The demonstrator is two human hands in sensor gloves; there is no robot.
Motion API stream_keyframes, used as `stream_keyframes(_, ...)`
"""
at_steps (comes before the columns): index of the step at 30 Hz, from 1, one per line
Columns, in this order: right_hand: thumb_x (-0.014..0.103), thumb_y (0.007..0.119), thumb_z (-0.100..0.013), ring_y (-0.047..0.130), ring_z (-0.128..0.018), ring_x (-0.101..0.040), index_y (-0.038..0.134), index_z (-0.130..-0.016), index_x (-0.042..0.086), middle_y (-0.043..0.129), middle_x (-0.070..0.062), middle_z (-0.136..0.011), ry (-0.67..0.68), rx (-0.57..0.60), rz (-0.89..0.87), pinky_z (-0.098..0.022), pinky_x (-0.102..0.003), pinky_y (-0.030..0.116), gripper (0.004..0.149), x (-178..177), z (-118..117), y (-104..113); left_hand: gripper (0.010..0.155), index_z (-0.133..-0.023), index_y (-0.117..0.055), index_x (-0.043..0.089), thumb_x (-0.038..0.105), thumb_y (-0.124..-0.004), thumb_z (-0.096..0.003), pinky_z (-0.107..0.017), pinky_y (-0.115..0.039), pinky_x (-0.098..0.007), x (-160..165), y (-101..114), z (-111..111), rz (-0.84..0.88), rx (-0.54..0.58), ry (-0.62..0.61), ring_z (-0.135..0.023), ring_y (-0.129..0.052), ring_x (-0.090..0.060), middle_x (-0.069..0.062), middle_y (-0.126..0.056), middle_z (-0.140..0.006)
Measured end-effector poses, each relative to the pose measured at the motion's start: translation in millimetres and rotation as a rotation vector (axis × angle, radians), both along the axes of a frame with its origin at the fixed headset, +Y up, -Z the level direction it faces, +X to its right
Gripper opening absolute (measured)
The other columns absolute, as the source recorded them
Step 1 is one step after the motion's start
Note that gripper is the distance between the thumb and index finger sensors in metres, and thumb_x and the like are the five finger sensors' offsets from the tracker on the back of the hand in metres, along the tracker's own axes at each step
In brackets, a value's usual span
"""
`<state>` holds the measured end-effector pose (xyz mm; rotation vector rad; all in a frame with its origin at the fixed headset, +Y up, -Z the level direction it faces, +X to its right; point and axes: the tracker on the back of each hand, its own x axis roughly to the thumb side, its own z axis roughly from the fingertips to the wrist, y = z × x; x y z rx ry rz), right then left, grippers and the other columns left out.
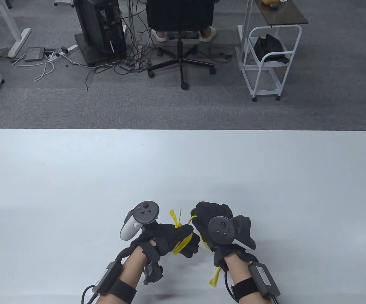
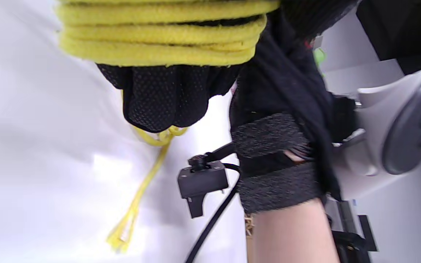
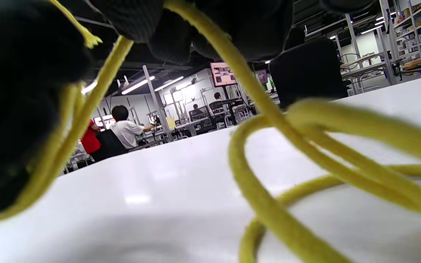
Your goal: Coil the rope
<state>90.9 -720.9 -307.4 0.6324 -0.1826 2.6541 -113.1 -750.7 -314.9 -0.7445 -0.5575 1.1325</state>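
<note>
At the lower middle of the table view, the left hand [image 1: 170, 237] holds the wound rope [image 1: 183, 242]; the right hand [image 1: 216, 224] pinches its strand. Winding seems nearly done; next, probably wrap the loose tail.

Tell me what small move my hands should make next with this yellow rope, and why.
Probably one more wrap: the right hand should carry the free strand around the left hand again. Several turns of the rope already lie stacked around the left hand's fingers, but a loose tail hangs near the right wrist, and slack loops show in the right wrist view, so coiling looks unfinished.
</note>
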Motion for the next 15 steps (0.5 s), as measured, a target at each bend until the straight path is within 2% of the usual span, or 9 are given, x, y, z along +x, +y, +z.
stream_keyframes(8,0.037,0.070,-0.058,0.073,-0.088,-0.046,0.071,-0.092,0.016,0.067,-0.018,-0.103,0.051,0.043,-0.076,-0.065,-0.074,0.051,0.041,-14.6,10.2,6.8,0.076,-0.102,-0.081,0.011,0.060,-0.040,-0.0598,-0.062,-0.074,-0.041,-9.3,-6.1,-2.2,0.020,-0.032,0.095,-0.077,-0.099,-0.035,-0.022,-0.095,-0.094)
stream_keyframes(12,0.037,0.070,-0.058,0.073,-0.088,-0.046,0.071,-0.093,0.015,0.067,-0.018,-0.103,0.068,0.069,-0.093,-0.065,-0.073,0.051,0.041,-21.2,15.2,8.6,0.077,-0.103,-0.080,0.010,0.059,-0.040,-0.0594,-0.063,-0.073,-0.041,-13.1,-5.3,-2.1,0.052,-0.033,0.167,-0.078,-0.097,-0.036,-0.023,-0.093,-0.095)
stream_keyframes(15,0.037,0.069,-0.058,0.073,-0.088,-0.046,0.071,-0.093,0.015,0.066,-0.019,-0.103,0.071,0.098,-0.066,-0.065,-0.073,0.051,0.042,-24.2,18.5,9.4,0.076,-0.103,-0.079,0.010,0.060,-0.041,-0.0596,-0.062,-0.073,-0.042,-16.1,-2.9,-1.9,0.048,0.007,0.240,-0.078,-0.097,-0.036,-0.024,-0.092,-0.096)
